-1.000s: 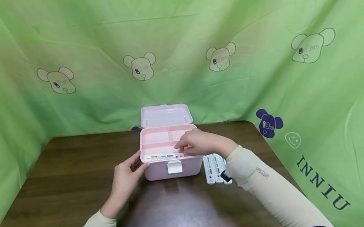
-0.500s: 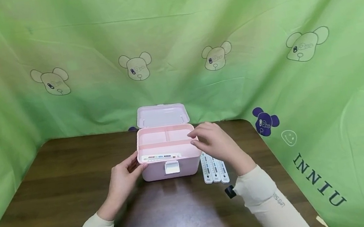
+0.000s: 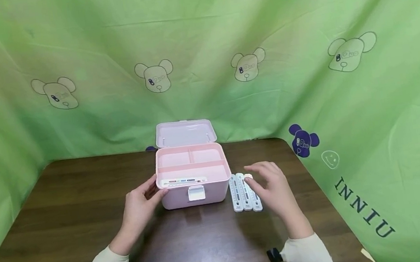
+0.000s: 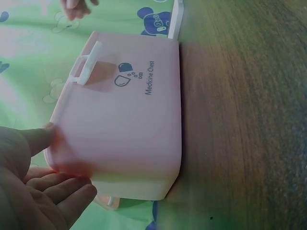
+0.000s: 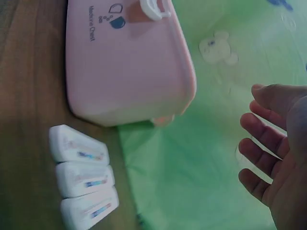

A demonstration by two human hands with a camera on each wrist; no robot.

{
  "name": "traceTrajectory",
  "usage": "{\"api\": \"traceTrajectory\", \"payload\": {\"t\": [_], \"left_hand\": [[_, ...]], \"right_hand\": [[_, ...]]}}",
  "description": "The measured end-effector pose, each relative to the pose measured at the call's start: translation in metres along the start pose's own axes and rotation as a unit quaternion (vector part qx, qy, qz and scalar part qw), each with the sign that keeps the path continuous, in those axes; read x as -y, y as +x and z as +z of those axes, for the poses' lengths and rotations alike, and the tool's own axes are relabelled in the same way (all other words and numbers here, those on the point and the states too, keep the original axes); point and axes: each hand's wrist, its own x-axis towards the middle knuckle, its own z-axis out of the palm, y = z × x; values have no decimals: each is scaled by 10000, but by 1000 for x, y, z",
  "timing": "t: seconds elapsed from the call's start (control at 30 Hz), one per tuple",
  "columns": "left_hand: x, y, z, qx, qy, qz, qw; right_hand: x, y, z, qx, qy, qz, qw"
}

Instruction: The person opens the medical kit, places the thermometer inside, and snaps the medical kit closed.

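Observation:
A pink medicine chest point(image 3: 198, 197) stands on the table with its lid point(image 3: 185, 133) raised at the back. My left hand point(image 3: 139, 209) grips its front left corner, thumb on the front rim and fingers at the side. One white thermometer point(image 3: 178, 181) lies in the front compartment of the pink tray point(image 3: 215, 170). To the right of the chest, three flat white thermometers point(image 3: 245, 195) lie side by side on the table. Over the rightmost one hovers my right hand point(image 3: 275, 191), holding nothing, fingers relaxed and apart; the right wrist view shows the hand well above them.
Two compartments at the back of the tray are bare. A white latch point(image 3: 196, 193) hangs at the chest's front. Green printed cloth point(image 3: 205, 92) hangs behind and beside the brown wooden table point(image 3: 197, 247).
My right hand has left the chest's front compartment and moved right and toward me, over the thermometers on the table. My left hand stays at the chest's corner.

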Motion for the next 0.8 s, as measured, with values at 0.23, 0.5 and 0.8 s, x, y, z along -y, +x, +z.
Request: {"api": "traceTrajectory", "payload": {"t": [0.23,0.5,0.8], "left_hand": [[0,-3,-6,-33,-70,-58,10000],[1,-1,-5,-28,-23,-1,10000],[-3,-2,-2,97,-128,-34,9999]], "right_hand": [[-10,-34,10,-248,207,1075,9937],[-27,-47,20,434,-164,2050,9777],[-46,-70,30,860,-567,2624,9595]]}}
